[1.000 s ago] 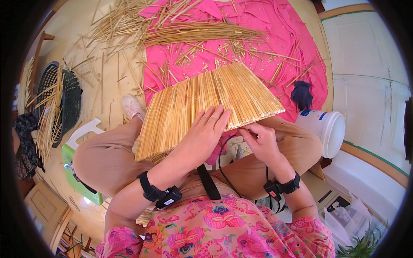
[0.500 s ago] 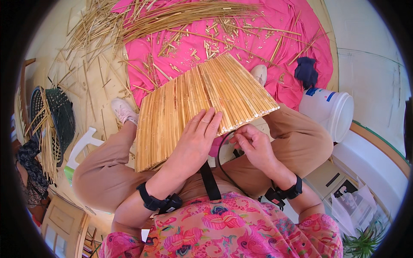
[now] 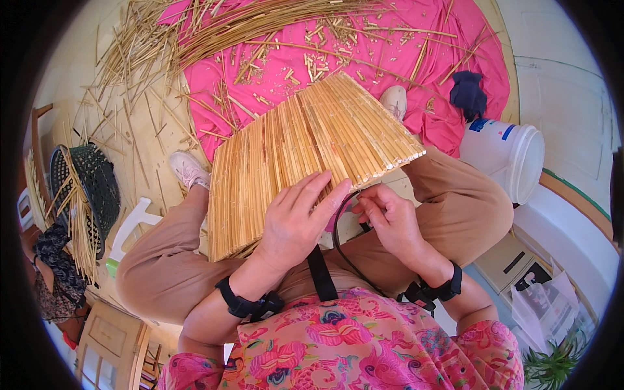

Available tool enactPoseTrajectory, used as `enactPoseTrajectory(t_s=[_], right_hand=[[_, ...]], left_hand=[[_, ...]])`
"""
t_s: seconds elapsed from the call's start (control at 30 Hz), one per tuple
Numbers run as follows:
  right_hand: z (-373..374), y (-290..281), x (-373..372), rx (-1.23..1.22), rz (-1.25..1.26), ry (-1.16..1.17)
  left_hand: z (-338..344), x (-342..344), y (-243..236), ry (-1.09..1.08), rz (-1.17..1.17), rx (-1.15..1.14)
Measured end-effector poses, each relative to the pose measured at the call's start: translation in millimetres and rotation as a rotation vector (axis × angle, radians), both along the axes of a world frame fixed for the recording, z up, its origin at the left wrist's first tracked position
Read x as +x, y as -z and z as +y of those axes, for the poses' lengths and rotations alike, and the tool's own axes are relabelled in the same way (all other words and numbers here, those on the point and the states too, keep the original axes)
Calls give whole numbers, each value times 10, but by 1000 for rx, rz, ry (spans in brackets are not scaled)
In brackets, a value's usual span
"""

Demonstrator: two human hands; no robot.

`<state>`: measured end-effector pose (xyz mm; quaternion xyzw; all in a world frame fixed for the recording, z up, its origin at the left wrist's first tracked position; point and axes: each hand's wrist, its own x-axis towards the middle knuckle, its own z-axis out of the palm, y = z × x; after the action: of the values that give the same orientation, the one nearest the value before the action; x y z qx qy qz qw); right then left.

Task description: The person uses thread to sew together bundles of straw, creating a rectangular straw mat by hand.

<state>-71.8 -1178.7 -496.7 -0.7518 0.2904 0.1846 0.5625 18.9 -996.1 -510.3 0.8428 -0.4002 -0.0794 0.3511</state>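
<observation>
A stiff mat (image 3: 286,156) of straw-coloured reed stalks set side by side lies tilted across my lap, its cut stalk ends showing along the near right edge. My left hand (image 3: 299,211) rests on the mat's near edge with fingers stretched out, pressing its top face. Just to the right, my right hand (image 3: 390,214) is closed in a pinch below that edge; whatever is between thumb and forefinger is too small to make out. A thin black cord (image 3: 336,237) runs down between the two hands toward my lap.
Ahead, a pink cloth (image 3: 403,62) carries long reeds (image 3: 260,29) and cut bits. A white bucket (image 3: 497,156) lies on its side at right, a dark cloth (image 3: 468,94) beside it. A dark woven basket (image 3: 91,188) and a white plastic chair part (image 3: 133,224) are at left.
My left hand has slid slightly lower on the mat, its thumb now along the near edge. The right hand keeps its pinch in nearly the same place.
</observation>
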Motion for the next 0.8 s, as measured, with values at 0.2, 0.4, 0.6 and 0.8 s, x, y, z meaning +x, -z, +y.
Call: enactPoseTrajectory(t_s=[0.2, 0.4, 0.6, 0.8], right_hand=[[18, 3, 11, -6, 12, 38], [26, 11, 21, -19, 11, 57], [23, 13, 27, -29, 5, 45], [23, -31, 63, -46, 51, 31]], left_hand=[[-26, 17, 5, -13, 42, -37], [-68, 35, -13, -12, 60, -37], [-75, 36, 1, -14, 55, -29], [-103, 75, -50, -24, 75, -56]])
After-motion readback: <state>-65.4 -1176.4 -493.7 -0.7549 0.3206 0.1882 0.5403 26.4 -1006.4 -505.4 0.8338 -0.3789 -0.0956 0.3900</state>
